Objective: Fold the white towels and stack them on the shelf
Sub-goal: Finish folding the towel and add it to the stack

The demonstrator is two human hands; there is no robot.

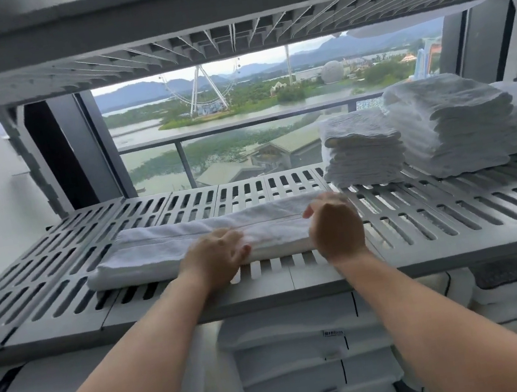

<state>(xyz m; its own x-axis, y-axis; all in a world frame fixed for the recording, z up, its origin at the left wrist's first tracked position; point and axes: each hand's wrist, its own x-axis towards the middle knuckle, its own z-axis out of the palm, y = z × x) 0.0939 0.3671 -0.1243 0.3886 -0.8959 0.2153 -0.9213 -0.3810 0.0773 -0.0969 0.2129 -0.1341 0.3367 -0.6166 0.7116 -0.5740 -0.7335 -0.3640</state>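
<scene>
1. One white towel (169, 245), folded into a long band on slatted shelf (425, 219); long axis left to right.
2. Left hand (214, 254) at towel's middle, fingers loosely spread, pressing, gripping nothing.
3. Right hand (335, 225) at towel's right end, nearer folded stacks (417, 131); fingers curled, grasp unclear.

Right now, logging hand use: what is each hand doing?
Left hand: open, fingers spread flat on the long folded towel.
Right hand: curled at the towel's right end; grip cannot be told.
</scene>
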